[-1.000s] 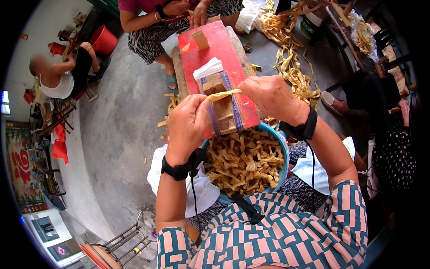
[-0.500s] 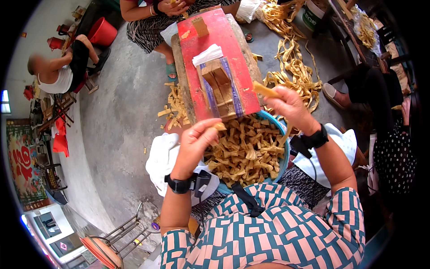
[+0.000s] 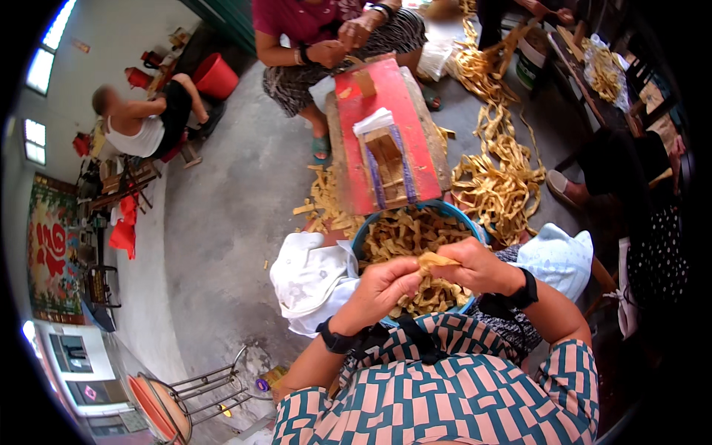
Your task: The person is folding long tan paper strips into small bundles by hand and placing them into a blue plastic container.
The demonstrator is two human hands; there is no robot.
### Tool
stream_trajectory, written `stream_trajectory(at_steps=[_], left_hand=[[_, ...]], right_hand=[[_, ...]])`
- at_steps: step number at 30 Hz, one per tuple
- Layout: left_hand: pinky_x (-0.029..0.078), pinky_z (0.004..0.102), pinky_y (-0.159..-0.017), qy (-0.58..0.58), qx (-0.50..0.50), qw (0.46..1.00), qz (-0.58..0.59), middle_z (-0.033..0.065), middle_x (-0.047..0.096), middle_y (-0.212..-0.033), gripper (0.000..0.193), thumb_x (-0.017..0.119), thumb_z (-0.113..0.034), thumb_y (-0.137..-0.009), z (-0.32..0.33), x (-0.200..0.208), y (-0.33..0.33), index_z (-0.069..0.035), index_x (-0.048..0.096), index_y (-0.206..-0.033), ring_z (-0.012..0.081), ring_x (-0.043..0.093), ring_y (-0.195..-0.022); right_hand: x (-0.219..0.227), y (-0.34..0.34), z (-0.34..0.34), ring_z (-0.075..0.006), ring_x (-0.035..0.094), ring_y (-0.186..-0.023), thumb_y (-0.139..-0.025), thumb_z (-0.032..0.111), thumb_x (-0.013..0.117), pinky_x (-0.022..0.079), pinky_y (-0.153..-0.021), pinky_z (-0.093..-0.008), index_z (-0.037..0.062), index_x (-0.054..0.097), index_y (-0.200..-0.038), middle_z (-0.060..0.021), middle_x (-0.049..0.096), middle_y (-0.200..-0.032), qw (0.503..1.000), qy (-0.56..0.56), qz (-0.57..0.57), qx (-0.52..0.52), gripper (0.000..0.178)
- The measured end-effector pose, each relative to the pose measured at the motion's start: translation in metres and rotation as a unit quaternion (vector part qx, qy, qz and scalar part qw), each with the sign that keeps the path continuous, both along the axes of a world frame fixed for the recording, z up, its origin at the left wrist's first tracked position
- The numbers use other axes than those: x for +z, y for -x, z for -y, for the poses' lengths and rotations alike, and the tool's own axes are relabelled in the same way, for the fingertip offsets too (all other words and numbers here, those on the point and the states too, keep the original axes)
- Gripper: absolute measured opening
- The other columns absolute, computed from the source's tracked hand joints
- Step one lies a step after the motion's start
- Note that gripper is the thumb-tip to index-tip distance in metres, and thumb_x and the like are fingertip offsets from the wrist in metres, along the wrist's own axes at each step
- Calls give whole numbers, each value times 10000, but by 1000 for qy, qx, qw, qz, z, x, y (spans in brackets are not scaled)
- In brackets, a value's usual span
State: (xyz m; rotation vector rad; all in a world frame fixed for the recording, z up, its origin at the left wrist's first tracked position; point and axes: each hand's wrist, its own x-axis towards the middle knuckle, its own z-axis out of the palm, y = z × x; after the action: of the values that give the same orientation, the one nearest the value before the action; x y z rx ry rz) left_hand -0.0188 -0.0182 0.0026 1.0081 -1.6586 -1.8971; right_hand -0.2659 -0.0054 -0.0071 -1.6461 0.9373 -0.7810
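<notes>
Two hands meet right over your lap: your left hand (image 3: 378, 291), black band on the wrist, curls its fingers onto one end of a small tan folded strip (image 3: 434, 261), and your right hand (image 3: 475, 265) pinches the other end. The strip sits just above the round blue basin (image 3: 361, 239) heaped with tan pieces. Beyond it lies a long red board (image 3: 397, 111) with a wooden jig.

Both hands (image 3: 426, 278) now together over bowl (image 3: 475, 226)
</notes>
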Motion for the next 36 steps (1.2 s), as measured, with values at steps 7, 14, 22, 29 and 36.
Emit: stream_trajectory(at_steps=[7,14,22,29,36], left_hand=[[490,216,-637,-128,-94,987,-16,-14,631,-807,241,565,-217,-1069,-20,19,-6,-17,654,-967,63,602,-681],[468,264,-542,22,-120,989,87,18,577,-685,252,582,-229,-1051,-37,17,-11,-21,651,-927,83,598,-591],[546,286,-725,230,116,959,117,96,723,-1007,257,607,-189,-1029,-19,13,-3,-6,697,-1186,181,704,-830],[534,243,-722,-111,-82,990,-8,46,696,-826,339,534,-261,-1075,-20,13,12,37,695,-1105,111,668,-760],[550,353,-651,-213,0,925,-315,149,707,-908,236,596,-148,-998,-24,15,-28,57,713,-988,240,669,-696]], right_hand=[[9,9,-19,-346,663,-682,-819,133,742,503,-584,-417,56,661,-869,-129,629,-717,977,186,-84,70,123],[-9,10,-39,-330,653,-613,-795,131,686,496,-536,-437,102,615,-803,-104,603,-650,956,248,-137,75,77],[9,19,-18,-235,684,-667,-842,115,667,526,-566,-357,72,668,-1087,-60,626,-717,881,374,-269,-104,249],[22,9,-22,-152,624,-601,-837,191,665,496,-530,-287,44,668,-1084,-10,567,-693,808,499,-309,-50,287],[14,33,-38,-245,686,-682,-811,116,773,531,-558,-333,29,639,-1029,-84,644,-766,905,394,-130,-92,270]])
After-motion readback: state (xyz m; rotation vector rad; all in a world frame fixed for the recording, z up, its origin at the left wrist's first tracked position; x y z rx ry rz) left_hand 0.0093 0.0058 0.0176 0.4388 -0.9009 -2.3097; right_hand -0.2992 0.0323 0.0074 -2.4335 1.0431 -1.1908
